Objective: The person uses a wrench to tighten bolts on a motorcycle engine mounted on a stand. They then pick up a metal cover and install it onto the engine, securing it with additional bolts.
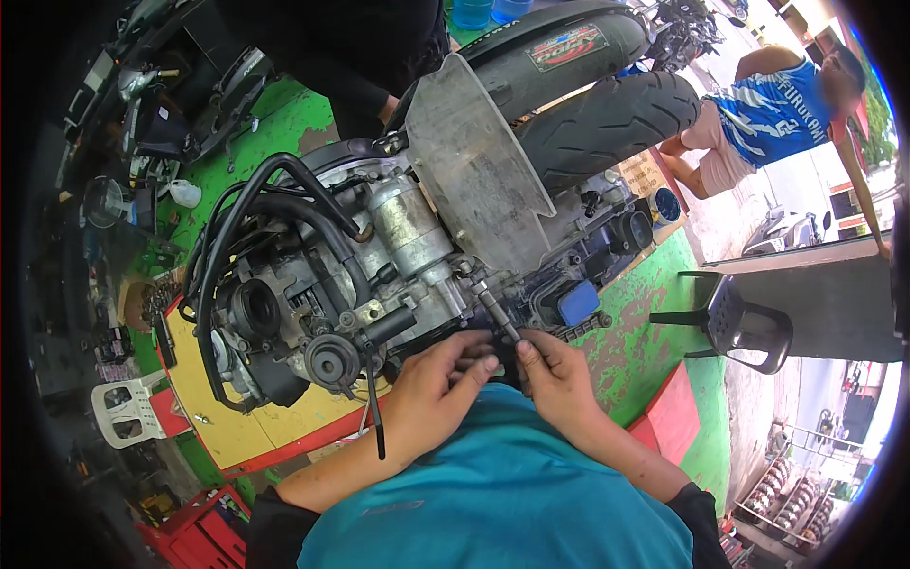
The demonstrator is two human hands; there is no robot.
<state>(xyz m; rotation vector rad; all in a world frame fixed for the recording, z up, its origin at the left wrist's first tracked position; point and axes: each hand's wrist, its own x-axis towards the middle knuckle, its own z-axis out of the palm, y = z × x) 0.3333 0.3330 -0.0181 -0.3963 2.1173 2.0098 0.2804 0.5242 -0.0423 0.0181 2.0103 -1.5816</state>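
My right hand (561, 377) pinches the near end of a slim metal socket extension (497, 313) between thumb and fingers. The tool's far end points up into the engine (408, 232), beside the bottom of the grey metal plate (479, 161). My left hand (441, 377) is just left of it, low against the engine's near side, with fingers curled and thumb folded toward them. Whatever those fingers hold, if anything, is hidden. Close to my left wrist, a thin black-tipped lever (378, 427) hangs from a round engine part (332, 360).
The engine, with its rear tyre (607, 128) and thick black hoses (270, 180), lies over a yellow-topped bench (223, 417) with red edges. A dark-clothed person (351, 57) is across from me. Another person in a blue jersey (773, 109) sits at right, beyond a black chair (730, 318).
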